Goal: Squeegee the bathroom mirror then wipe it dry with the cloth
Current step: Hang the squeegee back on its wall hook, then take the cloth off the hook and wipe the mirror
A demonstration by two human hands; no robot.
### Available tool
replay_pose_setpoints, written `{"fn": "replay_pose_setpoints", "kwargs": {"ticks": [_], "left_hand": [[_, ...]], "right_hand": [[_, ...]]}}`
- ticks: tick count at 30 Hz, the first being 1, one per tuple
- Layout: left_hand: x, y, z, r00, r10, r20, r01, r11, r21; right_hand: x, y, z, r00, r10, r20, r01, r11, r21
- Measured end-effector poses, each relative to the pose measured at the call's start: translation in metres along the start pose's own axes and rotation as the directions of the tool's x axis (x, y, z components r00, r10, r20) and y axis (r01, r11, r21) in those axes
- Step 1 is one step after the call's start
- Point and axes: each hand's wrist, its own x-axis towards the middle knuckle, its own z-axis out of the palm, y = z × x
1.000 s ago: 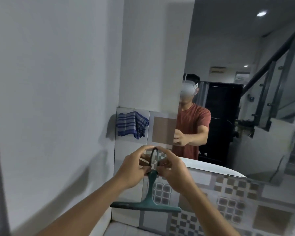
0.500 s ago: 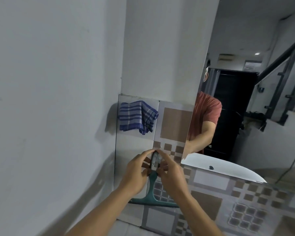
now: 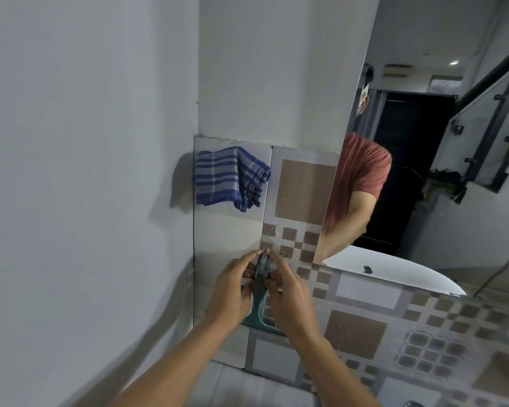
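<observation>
Now both hands on squeegee [image 3: 260, 292]: left hand [image 3: 232, 292] and right hand [image 3: 288, 298] pinched shut around loop end. Handle hanging straight down against tiled wall [image 3: 359, 330], blade lowest. Mirror [image 3: 423, 160] up and right of squeegee; striped cloth [image 3: 229, 177] above-left, well apart.

No writing, label, brand, number or sign can be read anywhere in the view; the squeegee [image 3: 260, 292] carries no legible mark; the striped cloth [image 3: 231, 177] above it shows only its woven blue lines; the patterned tiles [image 3: 356, 333] beside the squeegee bear squares, not characters; the mirror [image 3: 441, 160] reflects nothing that can be read.
</observation>
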Motion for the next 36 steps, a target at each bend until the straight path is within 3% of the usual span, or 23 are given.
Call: {"fn": "replay_pose_setpoints", "kwargs": {"ticks": [7, 11, 16, 19, 23, 29, 36], "left_hand": [[-0.012, 0.013, -0.023, 1.000, 0.020, 0.009, -0.020, 1.000, -0.014], [-0.012, 0.036, -0.059, 0.991, 0.086, -0.105, -0.080, 0.995, 0.060], [0.006, 0.078, -0.104, 0.890, 0.316, -0.329, -0.251, 0.941, 0.226], [0.030, 0.099, -0.125, 0.821, 0.395, -0.412, -0.249, 0.897, 0.364], [0.066, 0.119, -0.145, 0.856, 0.387, -0.342, -0.176, 0.841, 0.512], [0.108, 0.122, -0.158, 0.968, 0.209, -0.139, -0.101, 0.832, 0.546], [0.108, 0.124, -0.160, 0.966, 0.229, -0.117, -0.110, 0.782, 0.614]], "right_hand": [[-0.010, -0.026, -0.033, 0.998, -0.038, 0.042, 0.043, 0.992, -0.117], [-0.003, -0.064, -0.061, 0.992, -0.119, -0.032, 0.114, 0.985, -0.127], [0.016, -0.116, -0.087, 0.959, -0.251, -0.131, 0.235, 0.964, -0.126], [0.039, -0.142, -0.095, 0.938, -0.323, -0.128, 0.301, 0.940, -0.161], [0.074, -0.161, -0.104, 0.940, -0.336, -0.059, 0.310, 0.913, -0.264], [0.106, -0.168, -0.108, 0.948, -0.311, 0.063, 0.311, 0.872, -0.378], [0.115, -0.173, -0.108, 0.934, -0.348, 0.085, 0.353, 0.852, -0.387]]}}
